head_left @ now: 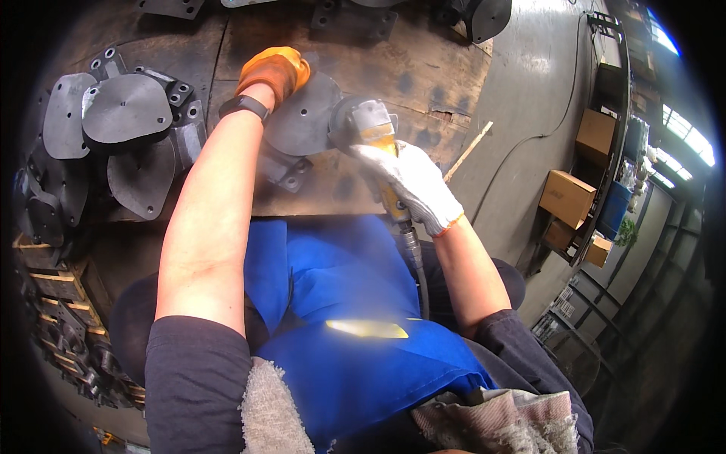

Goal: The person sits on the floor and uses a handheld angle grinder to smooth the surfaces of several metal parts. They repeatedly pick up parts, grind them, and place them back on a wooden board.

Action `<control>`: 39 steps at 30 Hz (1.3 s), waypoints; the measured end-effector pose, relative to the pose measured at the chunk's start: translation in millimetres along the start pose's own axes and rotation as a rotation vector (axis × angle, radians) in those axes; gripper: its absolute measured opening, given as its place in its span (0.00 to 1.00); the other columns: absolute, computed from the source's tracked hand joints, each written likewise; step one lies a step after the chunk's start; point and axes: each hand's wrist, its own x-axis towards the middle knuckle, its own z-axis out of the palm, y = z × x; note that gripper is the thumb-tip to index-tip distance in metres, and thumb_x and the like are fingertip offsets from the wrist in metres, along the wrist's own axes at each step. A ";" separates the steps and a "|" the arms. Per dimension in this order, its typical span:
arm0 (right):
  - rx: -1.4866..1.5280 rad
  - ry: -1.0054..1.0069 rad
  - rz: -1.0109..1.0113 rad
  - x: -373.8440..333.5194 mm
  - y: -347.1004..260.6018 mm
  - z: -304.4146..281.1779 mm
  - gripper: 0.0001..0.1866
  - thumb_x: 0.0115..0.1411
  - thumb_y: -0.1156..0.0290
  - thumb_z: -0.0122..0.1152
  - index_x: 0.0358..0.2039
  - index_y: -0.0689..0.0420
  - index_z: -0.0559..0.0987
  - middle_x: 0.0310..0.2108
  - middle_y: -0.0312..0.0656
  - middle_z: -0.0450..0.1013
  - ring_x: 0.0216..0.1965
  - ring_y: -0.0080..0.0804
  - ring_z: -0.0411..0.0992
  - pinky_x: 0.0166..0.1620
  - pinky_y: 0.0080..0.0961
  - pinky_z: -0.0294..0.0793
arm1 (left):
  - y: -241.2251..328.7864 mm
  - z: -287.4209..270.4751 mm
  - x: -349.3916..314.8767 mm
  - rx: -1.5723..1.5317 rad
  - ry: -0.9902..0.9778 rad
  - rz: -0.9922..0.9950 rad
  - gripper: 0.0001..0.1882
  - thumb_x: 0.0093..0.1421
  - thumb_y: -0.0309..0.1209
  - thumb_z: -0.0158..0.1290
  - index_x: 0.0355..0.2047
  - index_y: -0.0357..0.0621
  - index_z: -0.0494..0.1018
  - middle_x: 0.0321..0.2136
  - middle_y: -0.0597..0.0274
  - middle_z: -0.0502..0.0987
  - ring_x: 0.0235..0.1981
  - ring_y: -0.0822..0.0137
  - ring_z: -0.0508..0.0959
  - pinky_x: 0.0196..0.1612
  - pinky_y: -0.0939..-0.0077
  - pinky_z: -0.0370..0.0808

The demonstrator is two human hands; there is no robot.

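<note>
My left hand (pixel 277 69), in an orange work glove, is closed at the far left edge of a rounded dark metal plate (pixel 304 112) on the wooden tabletop. Its fingertips are partly hidden. A bracket with holes (pixel 287 173) sticks out under the plate's near side. My right hand (pixel 412 181), in a white glove, is wrapped round the yellow body of an angle grinder (pixel 385 144). The grinder's head is at the plate's right edge; the disc is blurred, so I cannot tell whether it touches. A hose or cable (pixel 418 261) runs down from the grinder's rear end.
Several similar metal plates with brackets (pixel 125 110) are piled at the left of the wooden table (pixel 423 68). More metal parts (pixel 355 21) lie along its far side. On the right, cardboard boxes (pixel 567 198) stand by a rack, and a dark cable (pixel 522 138) crosses the floor.
</note>
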 end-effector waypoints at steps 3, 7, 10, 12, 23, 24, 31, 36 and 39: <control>0.086 -0.039 0.017 -2.7 -0.2 0.9 0.24 0.60 0.45 0.58 0.31 0.57 0.79 0.19 0.43 0.72 0.22 0.33 0.72 0.29 0.32 0.71 | 0.5 1.2 0.1 0.000 -0.001 -0.007 0.19 0.59 0.41 0.47 0.45 0.51 0.79 0.48 0.53 0.78 0.49 0.47 0.77 0.53 0.61 0.73; 0.091 -0.005 -0.212 -7.8 24.7 -0.5 0.23 0.59 0.46 0.60 0.33 0.56 0.79 0.21 0.42 0.73 0.22 0.30 0.72 0.28 0.29 0.71 | -2.5 5.6 3.9 0.014 -0.004 -0.005 0.19 0.59 0.42 0.47 0.45 0.51 0.79 0.48 0.53 0.78 0.49 0.47 0.77 0.53 0.61 0.73; 0.326 -0.097 0.199 -24.8 21.3 -11.8 0.20 0.59 0.51 0.63 0.33 0.57 0.78 0.23 0.38 0.73 0.22 0.25 0.71 0.27 0.25 0.71 | -1.4 4.7 6.3 0.026 -0.017 -0.021 0.19 0.59 0.42 0.47 0.46 0.51 0.79 0.48 0.53 0.78 0.49 0.46 0.77 0.53 0.61 0.73; 0.597 -0.086 0.265 -35.6 29.9 -14.5 0.16 0.59 0.58 0.65 0.33 0.59 0.76 0.23 0.37 0.72 0.22 0.23 0.70 0.26 0.21 0.71 | 0.3 4.0 5.1 0.025 0.006 -0.013 0.19 0.58 0.43 0.47 0.45 0.51 0.79 0.48 0.53 0.78 0.49 0.46 0.77 0.53 0.61 0.73; 0.968 -0.030 0.198 -103.3 84.9 -39.8 0.15 0.62 0.63 0.60 0.35 0.64 0.75 0.28 0.44 0.74 0.23 0.29 0.73 0.27 0.22 0.74 | 23.9 12.4 8.7 0.288 -0.037 0.467 0.17 0.58 0.43 0.49 0.41 0.50 0.80 0.43 0.51 0.79 0.45 0.44 0.77 0.50 0.59 0.75; 1.009 -0.064 0.169 -102.8 92.9 -39.9 0.15 0.63 0.62 0.59 0.34 0.64 0.76 0.30 0.45 0.74 0.24 0.30 0.73 0.30 0.23 0.75 | 31.0 15.2 8.3 0.280 -0.019 0.452 0.17 0.57 0.43 0.49 0.41 0.51 0.80 0.42 0.51 0.79 0.44 0.46 0.78 0.50 0.58 0.75; 1.142 -0.071 0.153 -84.4 130.3 -24.3 0.15 0.63 0.62 0.59 0.32 0.64 0.75 0.33 0.48 0.75 0.26 0.34 0.74 0.33 0.25 0.76 | 21.9 53.5 27.4 -0.202 0.697 0.656 0.17 0.60 0.46 0.54 0.39 0.47 0.79 0.34 0.48 0.80 0.38 0.46 0.79 0.41 0.62 0.75; 1.095 -0.131 0.133 -83.5 134.9 -18.3 0.14 0.63 0.62 0.60 0.34 0.62 0.76 0.29 0.43 0.75 0.24 0.28 0.73 0.29 0.21 0.74 | -41.6 25.2 30.3 -0.401 0.838 0.400 0.18 0.60 0.46 0.53 0.38 0.45 0.79 0.34 0.48 0.81 0.38 0.46 0.80 0.40 0.61 0.75; 1.019 -0.102 0.164 -85.5 143.8 -12.6 0.15 0.62 0.60 0.62 0.34 0.61 0.76 0.26 0.40 0.74 0.22 0.26 0.72 0.27 0.19 0.73 | -8.6 24.0 -54.7 -0.511 0.949 -0.008 0.19 0.63 0.45 0.50 0.44 0.43 0.77 0.36 0.48 0.81 0.38 0.48 0.80 0.41 0.62 0.74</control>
